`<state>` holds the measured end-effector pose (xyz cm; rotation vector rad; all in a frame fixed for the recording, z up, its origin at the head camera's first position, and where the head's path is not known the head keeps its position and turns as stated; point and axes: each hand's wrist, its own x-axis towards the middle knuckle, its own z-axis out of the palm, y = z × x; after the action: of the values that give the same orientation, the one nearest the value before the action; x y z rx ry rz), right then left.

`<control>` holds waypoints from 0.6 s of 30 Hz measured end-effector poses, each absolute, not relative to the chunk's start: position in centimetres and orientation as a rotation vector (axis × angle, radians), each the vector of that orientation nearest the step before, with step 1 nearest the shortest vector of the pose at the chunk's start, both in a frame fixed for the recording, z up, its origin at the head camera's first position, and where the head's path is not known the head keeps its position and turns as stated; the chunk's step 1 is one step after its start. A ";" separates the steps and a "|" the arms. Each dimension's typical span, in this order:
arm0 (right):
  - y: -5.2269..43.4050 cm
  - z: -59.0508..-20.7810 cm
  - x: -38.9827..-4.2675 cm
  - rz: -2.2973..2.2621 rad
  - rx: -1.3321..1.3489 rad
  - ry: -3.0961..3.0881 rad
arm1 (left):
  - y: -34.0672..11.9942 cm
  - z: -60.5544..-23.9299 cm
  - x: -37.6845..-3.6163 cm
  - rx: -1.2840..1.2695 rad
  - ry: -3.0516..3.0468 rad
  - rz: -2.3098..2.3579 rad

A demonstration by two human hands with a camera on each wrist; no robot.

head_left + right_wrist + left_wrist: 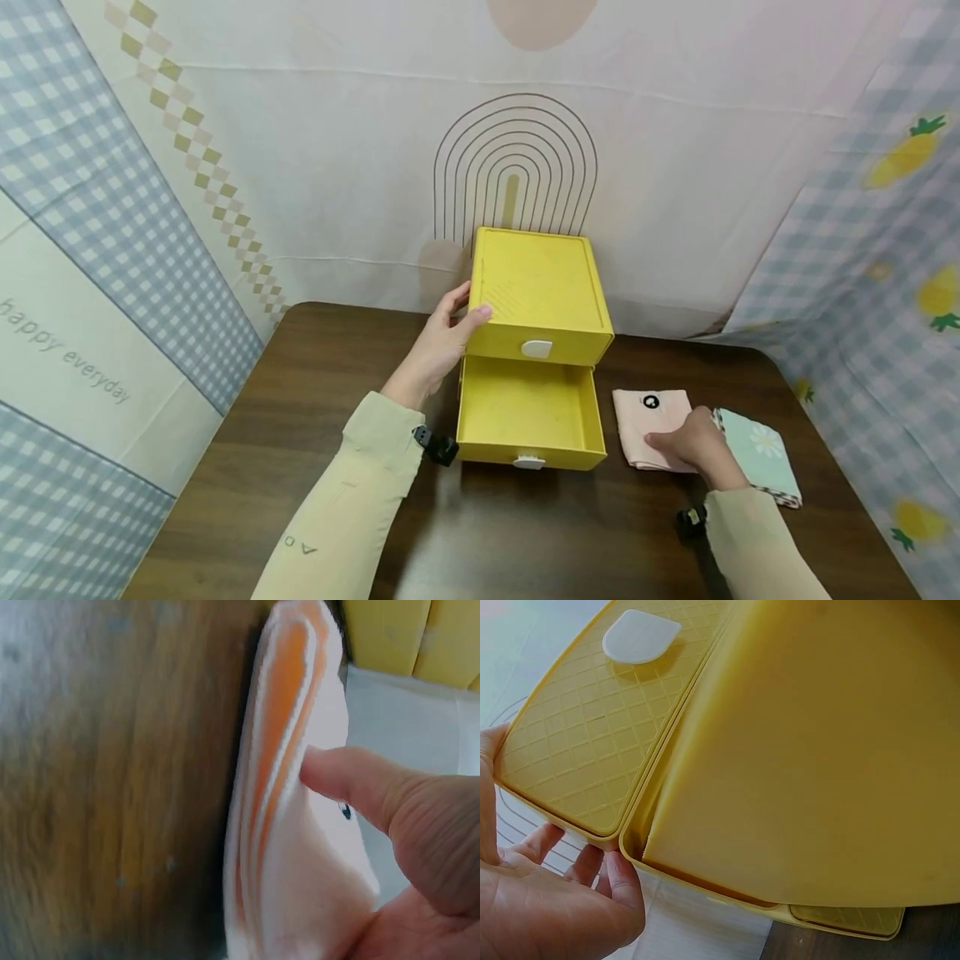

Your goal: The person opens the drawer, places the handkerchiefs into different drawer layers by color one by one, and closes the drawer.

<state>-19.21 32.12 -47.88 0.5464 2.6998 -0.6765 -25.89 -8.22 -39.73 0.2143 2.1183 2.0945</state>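
Observation:
A yellow two-drawer cabinet [540, 279] stands at the back of the table, its lower drawer [525, 408] pulled out with a bare floor showing. My left hand [438, 342] grips the cabinet's left side, thumb over the top edge. In the left wrist view, that hand's bent fingers [622, 881] lie along the side wall, beside the upper drawer front [585, 735]. On the right, my right hand [697, 442] holds a folded pink towel [641, 417], its thumb [352, 776] on the layered folds. The other fingers are mostly hidden at the towel's far side.
A folded mint-green towel [761, 458] with a white flower lies just right of my right hand. White handles [536, 348] mark the drawer fronts. A printed cloth [337, 167] hangs behind the wooden table [300, 375], with checked cloth on both sides.

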 end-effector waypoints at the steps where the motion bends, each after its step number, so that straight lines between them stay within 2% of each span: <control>1: 32.0 -47.8 -19.2 -0.672 0.531 2.714 | -8.2 -39.7 -25.9 0.213 2.117 2.097; 18: 32.0 -46.4 -18.7 -0.799 0.440 2.801 | -8.2 -39.8 -26.0 0.198 2.073 2.131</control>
<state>-18.70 32.03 -46.36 0.4399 2.8008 -0.7987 -25.98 -8.20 -39.77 0.1976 2.0734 2.1312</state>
